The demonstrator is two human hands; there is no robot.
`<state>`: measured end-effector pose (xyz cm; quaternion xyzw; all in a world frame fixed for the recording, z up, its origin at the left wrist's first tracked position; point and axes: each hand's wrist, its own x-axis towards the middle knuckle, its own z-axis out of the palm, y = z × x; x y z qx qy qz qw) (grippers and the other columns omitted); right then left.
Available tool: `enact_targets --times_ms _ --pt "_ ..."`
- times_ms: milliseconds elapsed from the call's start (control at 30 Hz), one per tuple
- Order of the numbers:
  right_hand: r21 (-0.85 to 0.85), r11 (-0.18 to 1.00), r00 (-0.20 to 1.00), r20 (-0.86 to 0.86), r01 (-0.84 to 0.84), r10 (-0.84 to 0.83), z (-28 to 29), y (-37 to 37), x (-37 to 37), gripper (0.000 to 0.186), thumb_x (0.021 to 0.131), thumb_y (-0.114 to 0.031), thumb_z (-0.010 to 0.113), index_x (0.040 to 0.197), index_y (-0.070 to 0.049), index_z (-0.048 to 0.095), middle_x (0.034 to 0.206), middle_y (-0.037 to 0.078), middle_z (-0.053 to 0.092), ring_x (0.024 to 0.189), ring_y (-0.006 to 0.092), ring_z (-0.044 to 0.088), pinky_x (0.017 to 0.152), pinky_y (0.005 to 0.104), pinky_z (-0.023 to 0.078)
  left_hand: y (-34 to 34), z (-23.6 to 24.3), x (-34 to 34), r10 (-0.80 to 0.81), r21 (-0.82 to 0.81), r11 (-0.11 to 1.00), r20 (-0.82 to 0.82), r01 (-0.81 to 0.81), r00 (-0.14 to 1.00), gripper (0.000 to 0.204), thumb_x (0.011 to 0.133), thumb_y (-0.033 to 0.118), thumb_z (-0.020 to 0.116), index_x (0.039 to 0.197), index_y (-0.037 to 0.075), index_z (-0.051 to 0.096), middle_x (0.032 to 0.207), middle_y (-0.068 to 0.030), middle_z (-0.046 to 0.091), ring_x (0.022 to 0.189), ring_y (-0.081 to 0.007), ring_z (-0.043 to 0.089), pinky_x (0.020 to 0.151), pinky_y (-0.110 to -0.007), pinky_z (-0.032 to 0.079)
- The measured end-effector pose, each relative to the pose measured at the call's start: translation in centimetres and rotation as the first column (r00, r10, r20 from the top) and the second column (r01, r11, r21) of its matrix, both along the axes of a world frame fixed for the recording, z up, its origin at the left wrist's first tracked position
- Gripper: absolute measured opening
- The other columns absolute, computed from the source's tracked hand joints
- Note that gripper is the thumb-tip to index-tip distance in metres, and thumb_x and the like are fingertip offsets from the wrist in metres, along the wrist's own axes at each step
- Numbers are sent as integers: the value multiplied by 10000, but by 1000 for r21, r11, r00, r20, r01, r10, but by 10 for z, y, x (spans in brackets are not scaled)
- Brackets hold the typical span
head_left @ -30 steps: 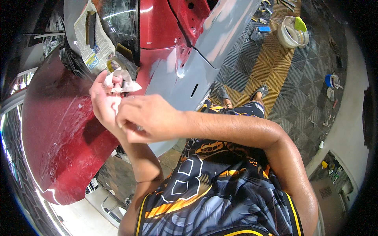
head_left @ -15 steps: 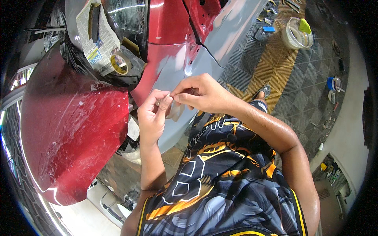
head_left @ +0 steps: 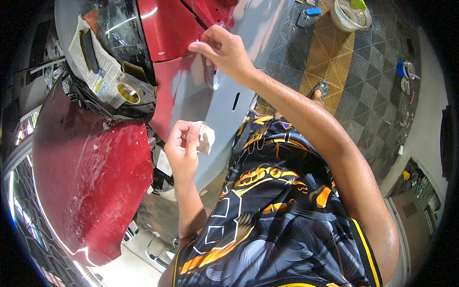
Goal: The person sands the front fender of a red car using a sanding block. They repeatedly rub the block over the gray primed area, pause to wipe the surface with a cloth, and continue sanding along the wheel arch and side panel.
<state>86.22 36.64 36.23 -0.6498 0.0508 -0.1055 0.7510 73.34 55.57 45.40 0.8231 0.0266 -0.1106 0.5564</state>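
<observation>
My left hand (head_left: 181, 150) pinches a crumpled, off-white paper-like piece (head_left: 205, 138) between thumb and fingers, in front of the car's grey-primed body panel (head_left: 196, 103). Farther off, my right hand (head_left: 224, 53) hovers at or just above the seam between the red and grey bodywork. Its thumb and fingers are drawn together; whatever they may hold is too small to make out. A short dark mark or slot (head_left: 236, 101) shows on the grey area between my hands.
To the left lies a large red panel (head_left: 91, 177) with whitish smears. Newspaper (head_left: 91, 62) and a tape roll (head_left: 129, 92) rest by the windshield. On the patterned floor (head_left: 330, 67) stand a pail (head_left: 346, 21), a blue block (head_left: 313, 12) and a blue-and-white roll (head_left: 406, 70).
My hands were together at the paper-like piece; now they are apart. The right has reached away and up to the bodywork, while the left keeps the piece, now more visible.
</observation>
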Motion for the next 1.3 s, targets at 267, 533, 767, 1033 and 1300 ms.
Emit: enact_targets --times_ms 267,533,767,1033,1300 --pt "25 983 982 42 184 -185 -41 5 -18 230 958 -234 684 980 -19 604 738 24 668 590 63 595 515 231 465 -7 5 3 -10 15 1000 -32 10 999 117 980 91 622 894 17 594 833 6 547 667 -40 451 594 -183 355" --pt "-46 985 975 157 166 -157 -30 11 -6 265 890 -261 751 901 -26 630 718 103 661 618 181 636 563 311 496 -18 2 3 -60 38 997 -43 62 997 113 980 87 620 891 20 598 819 17 528 668 -33 453 584 -183 354" --pt "37 951 915 263 307 -305 -25 12 -11 142 882 -169 739 951 -50 699 732 100 667 592 178 635 550 299 499 -20 -1 3 -68 28 997 -57 69 996 117 981 99 623 895 22 604 813 23 525 668 -32 455 580 -183 351" --pt "-252 896 902 334 366 -274 -3 5 -10 148 853 -106 751 975 -27 725 799 104 721 650 145 703 577 260 550 -19 -7 0 -76 34 996 -63 79 995 114 973 107 642 910 15 617 827 17 536 681 -39 465 597 -188 363" --pt "-115 952 933 262 283 -245 -10 6 -6 135 861 -115 742 945 -13 715 793 108 719 658 153 715 562 272 553 -26 -9 4 -139 -1 990 -55 139 989 109 968 95 647 920 -1 627 863 6 565 698 -47 478 619 -196 390"
